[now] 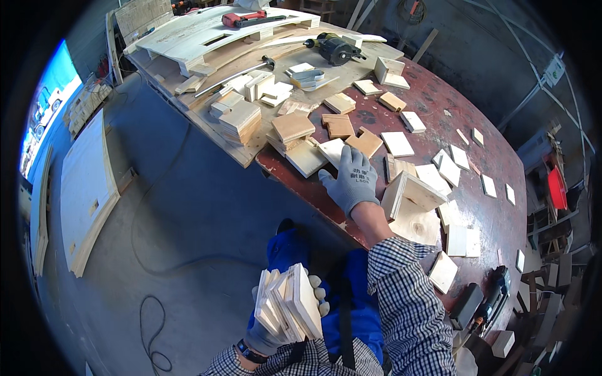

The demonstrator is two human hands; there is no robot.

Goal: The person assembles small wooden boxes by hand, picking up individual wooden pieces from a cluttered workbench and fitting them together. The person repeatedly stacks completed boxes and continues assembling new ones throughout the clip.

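My left hand (269,335), in a grey glove, grips a stack of several thin square plywood pieces (287,304) held upright near my body, above my blue trousers. My right hand (350,182), also in a grey glove, is stretched forward with fingers spread flat on the dark red table (495,219), touching a pale plywood square (332,151) near the table's front edge. Just right of that hand stands a small open plywood box (411,194).
Many loose plywood squares (397,143) and stacks of wooden blocks (240,119) lie across the table. A router (335,49) and a red tool (241,19) sit at the back, a nail gun (486,304) at the near right. Boards (84,194) and a cable (153,332) lie on the floor at left.
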